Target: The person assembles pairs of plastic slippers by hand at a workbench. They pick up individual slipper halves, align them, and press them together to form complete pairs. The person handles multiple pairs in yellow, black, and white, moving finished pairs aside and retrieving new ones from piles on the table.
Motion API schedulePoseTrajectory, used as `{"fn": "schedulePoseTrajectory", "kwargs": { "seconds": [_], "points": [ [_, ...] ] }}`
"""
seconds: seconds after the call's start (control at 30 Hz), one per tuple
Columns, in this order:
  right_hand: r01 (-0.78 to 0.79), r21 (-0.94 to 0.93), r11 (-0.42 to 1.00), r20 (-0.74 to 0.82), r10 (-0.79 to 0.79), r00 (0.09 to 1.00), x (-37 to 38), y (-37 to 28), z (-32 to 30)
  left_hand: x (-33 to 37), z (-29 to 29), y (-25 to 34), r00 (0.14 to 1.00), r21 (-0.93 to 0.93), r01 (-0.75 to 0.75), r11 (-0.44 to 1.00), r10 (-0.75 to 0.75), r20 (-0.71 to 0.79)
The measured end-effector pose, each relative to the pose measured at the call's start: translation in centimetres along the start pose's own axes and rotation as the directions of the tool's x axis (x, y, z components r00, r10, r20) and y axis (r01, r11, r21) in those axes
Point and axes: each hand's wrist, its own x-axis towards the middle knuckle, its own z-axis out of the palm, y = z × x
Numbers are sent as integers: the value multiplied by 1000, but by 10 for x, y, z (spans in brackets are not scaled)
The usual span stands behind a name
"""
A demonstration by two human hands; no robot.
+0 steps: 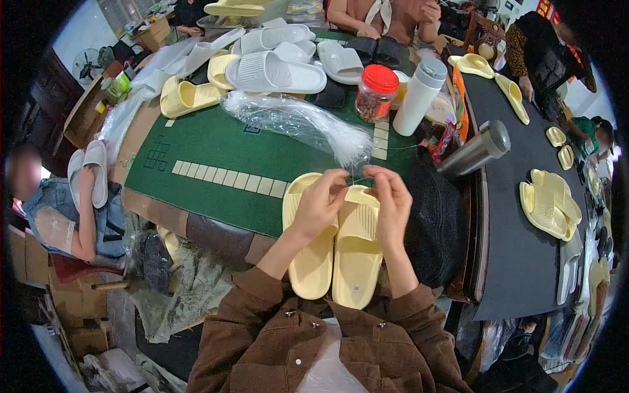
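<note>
A pair of pale yellow slide slippers lies side by side at the table's near edge, soles down: the left slipper [311,262] and the right slipper [357,268]. Over their toe ends my left hand [320,204] is closed in a pinch, and my right hand [392,203] pinches opposite it. Between the fingertips runs a thin clear strand, close to the slippers' toes; whether it passes through them I cannot tell. Just beyond my fingers lies a bundle of fine white strands [347,141], partly inside a clear plastic bag [275,118].
White slippers [275,72] and yellow slippers [187,97] are heaped at the far left of the green table [216,147]. A red-lidded jar [375,95], white bottle [419,97] and steel tumbler [477,150] stand right. Co-workers sit around; one at left holds white slippers [88,173].
</note>
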Motion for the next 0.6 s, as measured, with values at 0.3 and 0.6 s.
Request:
{"fn": "schedulePoseTrajectory", "kwargs": {
  "seconds": [0.3, 0.6],
  "points": [
    [397, 270, 877, -451, -249, 857, -30, -112, -50, -1, 0, -1, 998, 82, -63, 995, 64, -11],
    [625, -663, 411, -395, -902, 174, -72, -157, -155, 0, -8, 18, 981, 157, -188, 969, 193, -15]
  ]
}}
